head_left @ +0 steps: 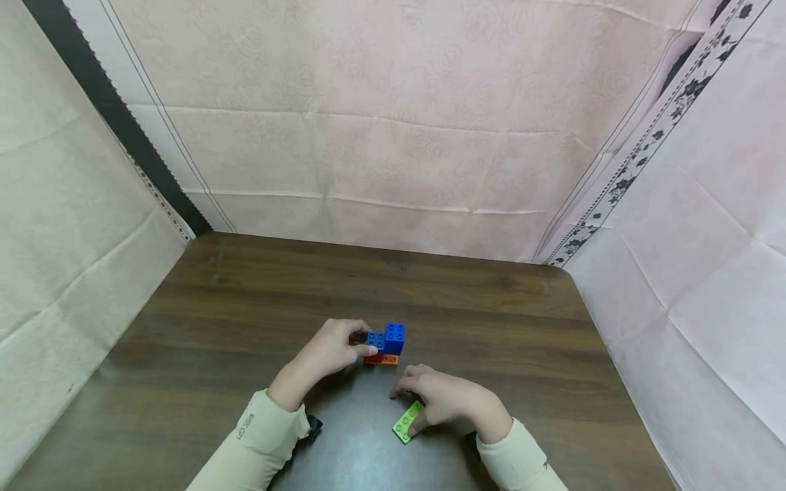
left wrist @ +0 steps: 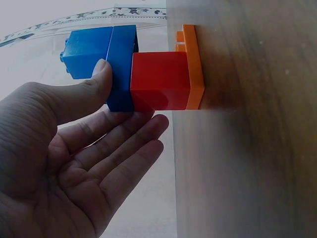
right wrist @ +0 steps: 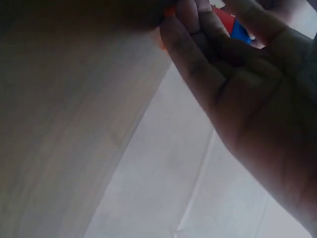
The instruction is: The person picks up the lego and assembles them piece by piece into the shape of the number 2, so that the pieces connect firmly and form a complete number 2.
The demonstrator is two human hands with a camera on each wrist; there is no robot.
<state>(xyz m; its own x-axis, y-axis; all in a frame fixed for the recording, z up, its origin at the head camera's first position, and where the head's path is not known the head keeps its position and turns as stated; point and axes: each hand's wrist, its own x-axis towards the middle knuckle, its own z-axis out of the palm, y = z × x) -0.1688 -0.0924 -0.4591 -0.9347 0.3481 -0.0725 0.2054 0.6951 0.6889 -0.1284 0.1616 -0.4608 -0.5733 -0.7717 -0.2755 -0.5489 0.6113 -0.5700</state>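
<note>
My left hand [head_left: 331, 348] pinches the blue part of a small toy-brick stack, its thumb lying across a flat blue brick [left wrist: 122, 69]. A taller blue brick [head_left: 395, 337] stands on one end of that piece. Below it are a red brick [left wrist: 159, 81] and an orange plate brick [left wrist: 194, 67] at the bottom, by the tabletop. Nearer to me, my right hand [head_left: 451, 399] holds a lime-green brick [head_left: 405, 424], studs up, its thumb against the near side. The fingertips' contact with it is hidden, and the right wrist view does not show this brick.
A dark wood-grain table [head_left: 258, 286] lies under both hands. Pale cloth [head_left: 381, 157] hangs behind it and at both sides. The stack stands a little beyond the right hand's fingers.
</note>
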